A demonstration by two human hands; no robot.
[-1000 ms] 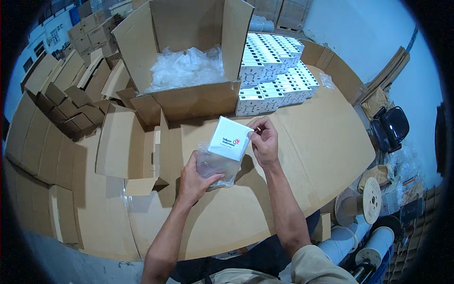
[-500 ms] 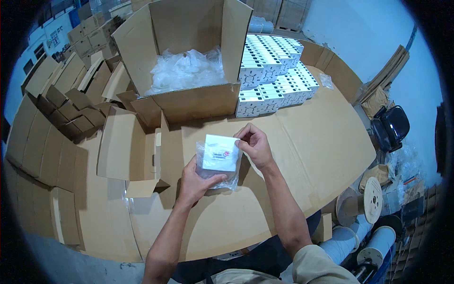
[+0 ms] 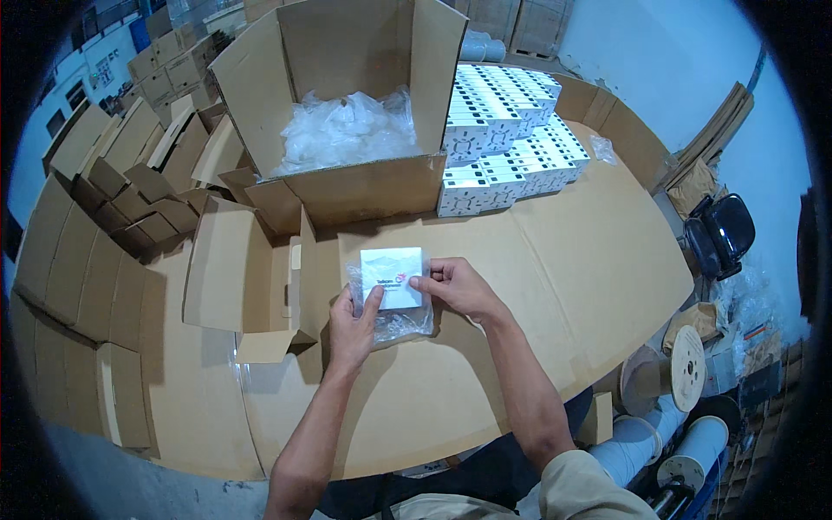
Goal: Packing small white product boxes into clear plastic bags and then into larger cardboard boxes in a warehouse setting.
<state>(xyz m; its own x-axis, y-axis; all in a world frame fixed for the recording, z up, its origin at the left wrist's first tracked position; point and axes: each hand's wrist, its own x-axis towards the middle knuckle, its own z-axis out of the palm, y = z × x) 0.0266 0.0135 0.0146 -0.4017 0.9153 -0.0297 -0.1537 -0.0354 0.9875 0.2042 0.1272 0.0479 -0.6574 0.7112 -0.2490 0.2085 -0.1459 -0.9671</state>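
Note:
A flat white square piece (image 3: pixel 392 267) with small print on its face lies over a clear plastic bag (image 3: pixel 403 326), whose wrinkled edges show around it. My left hand (image 3: pixel 353 334) grips the left side, its thumb on the front. From the right, my right hand (image 3: pixel 461 288) holds the opposite edge, thumb pressed on the face and fingers curled behind. Just left of my hands stands a small open carton (image 3: pixel 227 273) with its flaps spread. Whether the piece is inside the bag or on top of it I cannot tell.
A large open carton (image 3: pixel 364 192) holds crumpled clear plastic (image 3: pixel 351 130). Beside it are stacked rows of white printed boxes (image 3: pixel 481 139). Folded brown cartons (image 3: pixel 69 277) line the left side. A small plastic bag (image 3: pixel 602 149) lies at far right; cable spools (image 3: pixel 687 368) stand off the table's right edge.
My right hand has come down from the piece's upper right corner to its right edge. My left thumb has moved up onto the face. The piece has shifted slightly left and sits straighter.

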